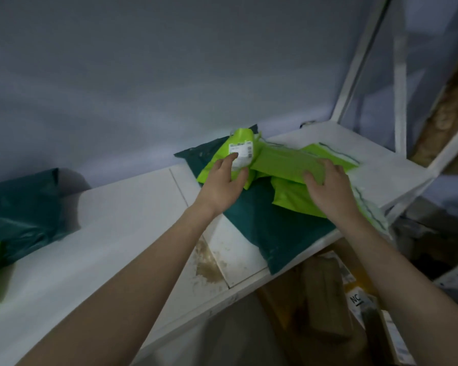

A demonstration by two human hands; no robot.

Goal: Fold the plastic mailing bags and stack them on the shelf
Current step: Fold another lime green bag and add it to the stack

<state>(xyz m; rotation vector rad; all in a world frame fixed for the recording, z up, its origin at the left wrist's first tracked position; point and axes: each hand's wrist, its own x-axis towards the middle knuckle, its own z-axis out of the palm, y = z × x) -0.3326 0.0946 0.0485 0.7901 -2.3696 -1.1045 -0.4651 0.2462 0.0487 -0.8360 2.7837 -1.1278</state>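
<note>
Two hands I see over the white shelf (132,207), which carries a dark green bag (280,228) with a light green mailing bag (283,159) on top. My right hand (328,188) presses flat, fingers together, on the folded strip. My left hand (222,180) pinches the end beside the white label (240,154).
</note>
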